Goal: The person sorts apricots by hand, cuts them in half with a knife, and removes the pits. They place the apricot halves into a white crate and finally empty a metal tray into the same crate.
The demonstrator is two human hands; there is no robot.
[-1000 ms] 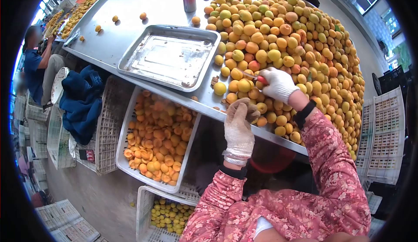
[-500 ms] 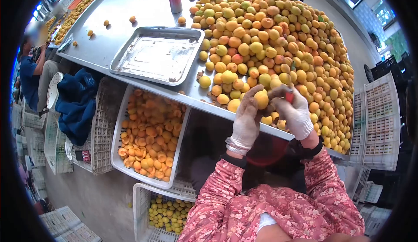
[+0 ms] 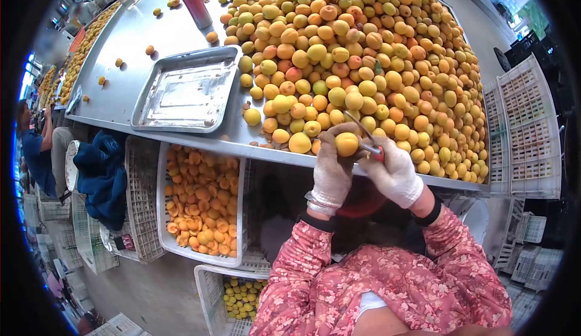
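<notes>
My left hand [image 3: 332, 176], in a white glove with browned fingers, is closed around a yellow apricot [image 3: 347, 145] at the table's front edge. My right hand [image 3: 396, 172], gloved too, grips a small knife [image 3: 377, 153] by its red handle. The knife's thin blade points up and away, just right of the apricot. Behind both hands spreads a large heap of whole apricots [image 3: 357, 52] in yellow and orange.
On the metal table [image 3: 124, 106] lie an empty steel tray [image 3: 145, 109] and a red tumbler [image 3: 195, 6]. Below the edge stands a crate [image 3: 162, 215] of apricot halves, above another crate [image 3: 209, 303] of greener fruit. A seated person [image 3: 39, 148] is at the far left.
The camera view has shifted, sliding the table and heap leftward and up. My right hand has turned so the knife blade now shows beside the apricot, still in my left hand.
</notes>
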